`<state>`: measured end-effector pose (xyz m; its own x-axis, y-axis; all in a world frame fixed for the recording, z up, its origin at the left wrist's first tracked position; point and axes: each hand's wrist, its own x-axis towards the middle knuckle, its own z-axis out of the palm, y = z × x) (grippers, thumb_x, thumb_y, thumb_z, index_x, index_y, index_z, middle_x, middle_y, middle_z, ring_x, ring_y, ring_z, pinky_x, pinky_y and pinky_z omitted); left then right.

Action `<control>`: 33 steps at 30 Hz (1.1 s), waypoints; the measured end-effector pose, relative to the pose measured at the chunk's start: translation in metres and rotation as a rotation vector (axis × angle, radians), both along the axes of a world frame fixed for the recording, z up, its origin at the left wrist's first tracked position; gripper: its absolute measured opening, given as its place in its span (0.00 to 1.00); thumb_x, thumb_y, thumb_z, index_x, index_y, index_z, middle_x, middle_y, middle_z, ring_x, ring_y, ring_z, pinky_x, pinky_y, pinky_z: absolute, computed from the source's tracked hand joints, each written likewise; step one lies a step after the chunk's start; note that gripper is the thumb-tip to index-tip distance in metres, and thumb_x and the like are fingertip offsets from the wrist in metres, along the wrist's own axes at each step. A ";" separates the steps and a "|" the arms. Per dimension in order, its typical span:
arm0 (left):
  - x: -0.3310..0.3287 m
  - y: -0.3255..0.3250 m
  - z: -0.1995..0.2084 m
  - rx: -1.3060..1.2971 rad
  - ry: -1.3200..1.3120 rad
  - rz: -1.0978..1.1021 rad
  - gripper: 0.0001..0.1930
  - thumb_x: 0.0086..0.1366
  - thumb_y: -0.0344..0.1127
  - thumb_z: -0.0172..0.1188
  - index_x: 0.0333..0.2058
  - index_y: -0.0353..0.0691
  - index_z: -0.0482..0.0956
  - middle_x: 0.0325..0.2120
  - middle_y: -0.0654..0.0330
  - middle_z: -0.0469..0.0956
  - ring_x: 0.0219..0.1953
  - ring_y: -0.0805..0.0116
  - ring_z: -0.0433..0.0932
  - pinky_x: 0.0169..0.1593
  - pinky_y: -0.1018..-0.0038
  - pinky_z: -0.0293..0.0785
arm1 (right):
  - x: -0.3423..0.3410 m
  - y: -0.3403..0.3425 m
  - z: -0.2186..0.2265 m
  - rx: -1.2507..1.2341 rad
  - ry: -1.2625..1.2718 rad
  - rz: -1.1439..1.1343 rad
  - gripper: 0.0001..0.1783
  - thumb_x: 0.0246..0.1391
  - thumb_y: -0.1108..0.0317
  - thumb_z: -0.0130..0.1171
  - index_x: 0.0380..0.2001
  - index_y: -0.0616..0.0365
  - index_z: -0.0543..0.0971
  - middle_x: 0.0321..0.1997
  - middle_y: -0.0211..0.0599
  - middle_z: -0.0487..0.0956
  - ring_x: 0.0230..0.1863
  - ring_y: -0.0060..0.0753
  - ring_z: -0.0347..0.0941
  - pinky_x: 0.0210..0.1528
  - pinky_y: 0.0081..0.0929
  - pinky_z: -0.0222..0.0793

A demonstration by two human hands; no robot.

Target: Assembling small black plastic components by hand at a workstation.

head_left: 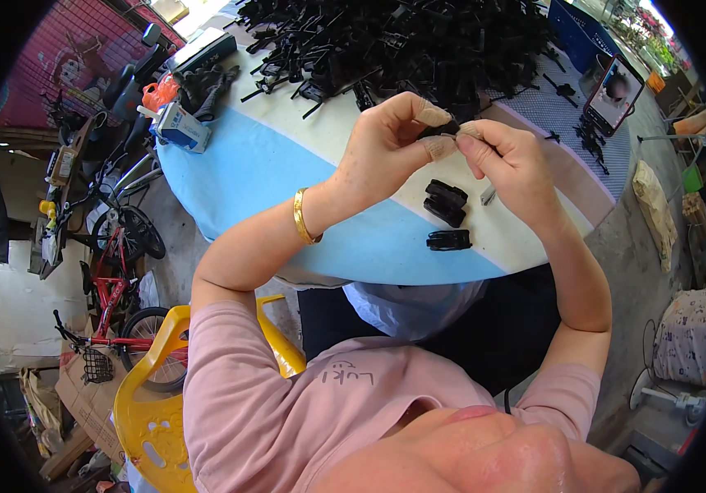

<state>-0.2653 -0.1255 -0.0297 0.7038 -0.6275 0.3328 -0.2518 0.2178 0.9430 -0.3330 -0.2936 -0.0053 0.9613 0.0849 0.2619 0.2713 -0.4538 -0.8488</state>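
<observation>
Over the far half of the round table, my left hand (373,156) pinches a small black plastic part (443,129) between thumb and forefinger. Tan tape wraps those two fingertips. My right hand (521,164) meets it from the other side, thumb and forefinger closed on the same part; its far end is hidden by the fingers. Below the hands lie a stacked pair of black plastic pieces (445,203) and one more black piece (449,240) nearer the table edge. A small greyish strip (489,195) rests beside my right wrist.
A big heap of black plastic parts (394,49) covers the table's far side. At right stand a propped phone (616,94) and a blue basket (579,33). A blue-white carton (182,129) sits at the left edge. Left of me are a yellow chair (143,386) and red bicycle (110,304).
</observation>
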 end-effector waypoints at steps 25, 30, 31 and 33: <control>0.003 -0.001 -0.005 0.482 -0.357 -0.133 0.15 0.54 0.32 0.61 0.40 0.37 0.74 0.35 0.59 0.77 0.36 0.68 0.76 0.41 0.76 0.73 | 0.053 -0.033 -0.042 -0.854 -0.325 -0.123 0.10 0.44 0.72 0.56 0.33 0.57 0.78 0.30 0.40 0.77 0.30 0.37 0.74 0.33 0.27 0.70; 0.020 -0.002 -0.012 0.318 -0.023 0.018 0.22 0.57 0.29 0.59 0.49 0.31 0.65 0.39 0.54 0.74 0.41 0.71 0.75 0.46 0.78 0.72 | 0.041 -0.039 -0.023 -0.217 -0.271 -0.157 0.10 0.46 0.74 0.60 0.35 0.60 0.78 0.29 0.31 0.77 0.29 0.17 0.71 0.33 0.13 0.66; 0.019 -0.004 -0.014 0.241 -0.045 0.082 0.26 0.54 0.31 0.62 0.50 0.31 0.64 0.40 0.53 0.74 0.39 0.70 0.75 0.42 0.77 0.73 | 0.041 -0.042 -0.022 -0.005 -0.245 -0.132 0.09 0.47 0.74 0.60 0.35 0.60 0.78 0.30 0.29 0.77 0.30 0.16 0.70 0.34 0.12 0.66; 0.021 -0.006 -0.015 0.153 -0.075 0.141 0.35 0.49 0.33 0.67 0.53 0.31 0.58 0.42 0.51 0.72 0.40 0.67 0.75 0.41 0.75 0.74 | 0.037 -0.040 -0.017 0.235 -0.167 -0.113 0.10 0.50 0.72 0.58 0.37 0.60 0.78 0.32 0.26 0.77 0.33 0.16 0.71 0.38 0.12 0.65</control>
<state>-0.2448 -0.1313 -0.0447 0.7652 -0.5718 0.2957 -0.3403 0.0307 0.9398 -0.2955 -0.3335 -0.0221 0.9032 -0.1018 0.4171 0.3751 -0.2855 -0.8819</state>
